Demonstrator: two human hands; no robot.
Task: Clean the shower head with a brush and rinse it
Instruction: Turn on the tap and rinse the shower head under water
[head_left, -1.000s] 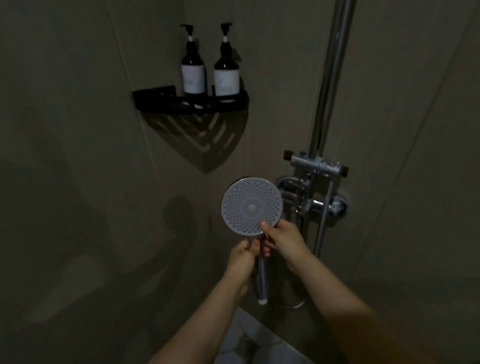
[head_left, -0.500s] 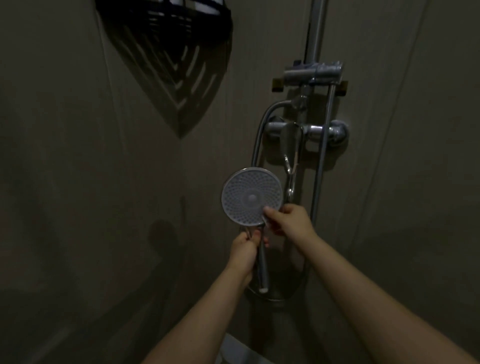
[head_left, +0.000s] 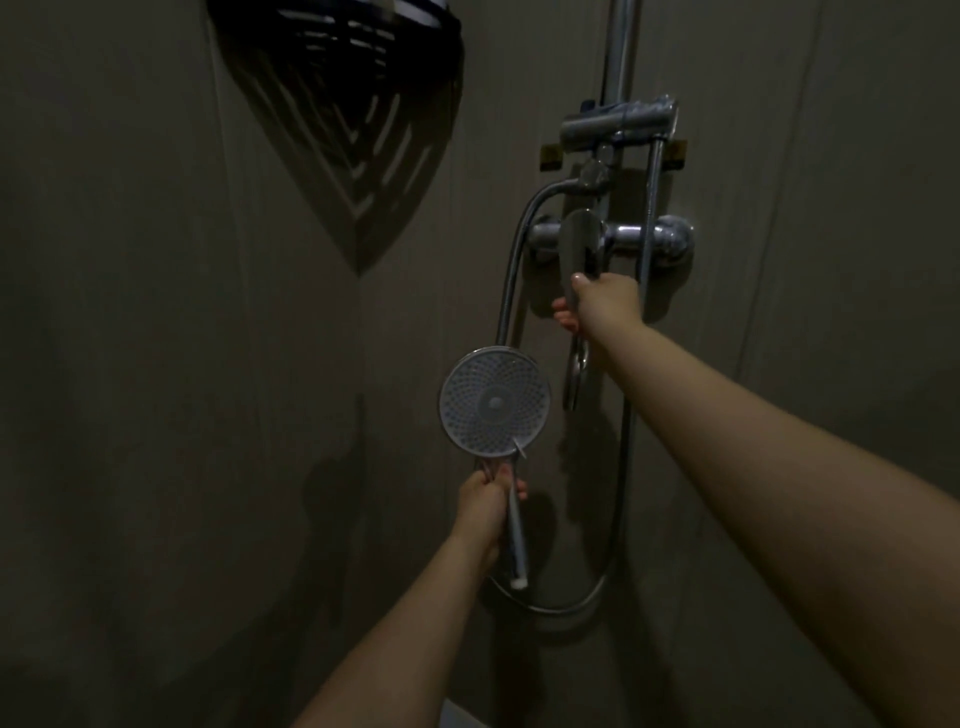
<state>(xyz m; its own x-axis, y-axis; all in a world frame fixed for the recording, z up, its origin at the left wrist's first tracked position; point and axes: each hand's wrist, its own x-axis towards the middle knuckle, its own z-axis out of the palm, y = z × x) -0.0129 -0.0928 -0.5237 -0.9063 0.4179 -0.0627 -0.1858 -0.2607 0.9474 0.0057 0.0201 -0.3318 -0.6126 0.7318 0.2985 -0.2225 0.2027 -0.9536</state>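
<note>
Rinse step: water about to be turned on over the shower head.

The shower head (head_left: 494, 400) faces the camera, just below and left of the mixer lever (head_left: 577, 254). The left hand (head_left: 485, 499) has its grip wrapped round the head's handle together with a thin brush (head_left: 517, 535). The right hand (head_left: 605, 304) pinches the lever's lower end; lifting it gently, with the face tilted toward the wall, should limit splashing.
</note>
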